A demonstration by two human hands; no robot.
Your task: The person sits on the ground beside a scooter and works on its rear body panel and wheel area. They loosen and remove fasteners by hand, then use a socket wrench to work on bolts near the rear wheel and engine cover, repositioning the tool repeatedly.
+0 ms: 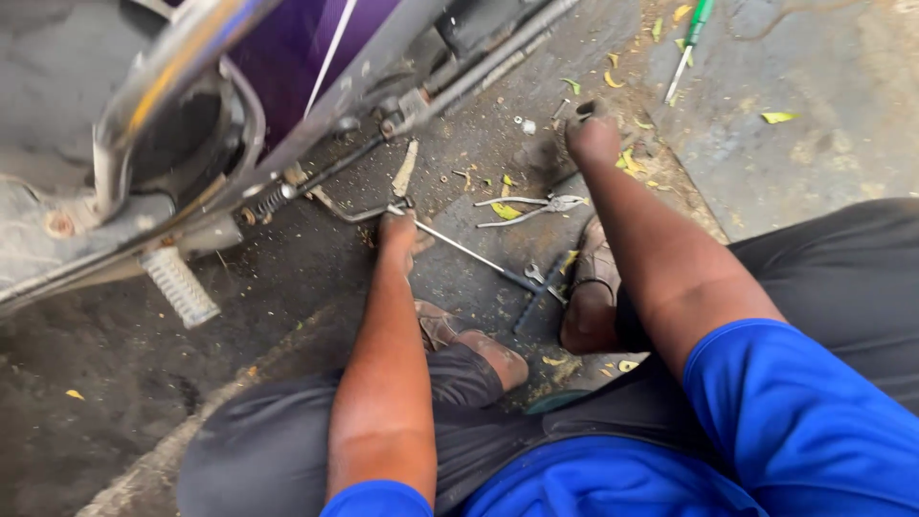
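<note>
Rod [469, 251] is the thing in hand: the left hand [397, 237], at centre frame, is clenched around its upper end, right where a bent lever [349, 213] from the scooter [191, 124] meets it. From that grip the long axis runs down and to the right across the ground, ending at a dark cross-handle [536, 287] just beside the person's sandalled foot [592, 287]. The right hand [593, 137] is well apart, higher and to the right, knuckles down on the ground near scattered bolts [526, 124]; whether it is closed on something small cannot be told, since the fingers are tucked out of sight. Pliers [531, 206] lie between the two hands, nearer the left. A green screwdriver [691, 43] lies at the upper right, beyond the right hand. What the rod's tip engages is hidden under the left hand, and the scooter's upper body is cut off at the frame's top left.
</note>
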